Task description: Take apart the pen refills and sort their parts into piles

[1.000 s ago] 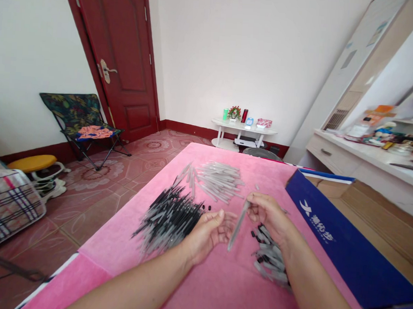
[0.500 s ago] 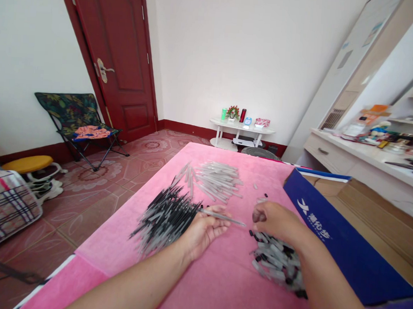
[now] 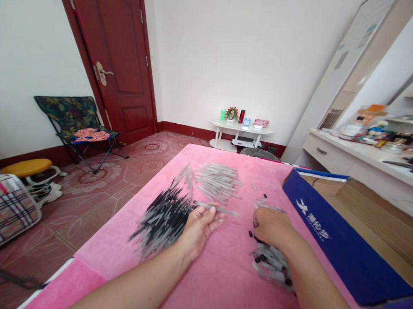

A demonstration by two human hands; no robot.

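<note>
My left hand (image 3: pixel 197 228) lies palm up on the pink table cover (image 3: pixel 216 276), its fingers holding a grey pen barrel (image 3: pixel 217 208) that points to the right. Just to its left is a heap of black-tipped pens (image 3: pixel 164 215). My right hand (image 3: pixel 271 227) rests knuckles up with curled fingers over a small pile of grey and black pen parts (image 3: pixel 271 263); what its fingers hold is hidden. A pile of grey barrels (image 3: pixel 217 181) lies farther back on the cover.
An open blue cardboard box (image 3: pixel 341 237) lies along the table's right side. Beyond the table are a white side table (image 3: pixel 241 131), a red door (image 3: pixel 119 60), a folding chair (image 3: pixel 78 123), a yellow stool (image 3: pixel 25 167) and a white desk (image 3: pixel 363 159) at the right.
The grey barrel passed from my right hand to my left and now lies level. My right hand dropped onto the pile of parts. My left hand moved toward the black-tipped heap.
</note>
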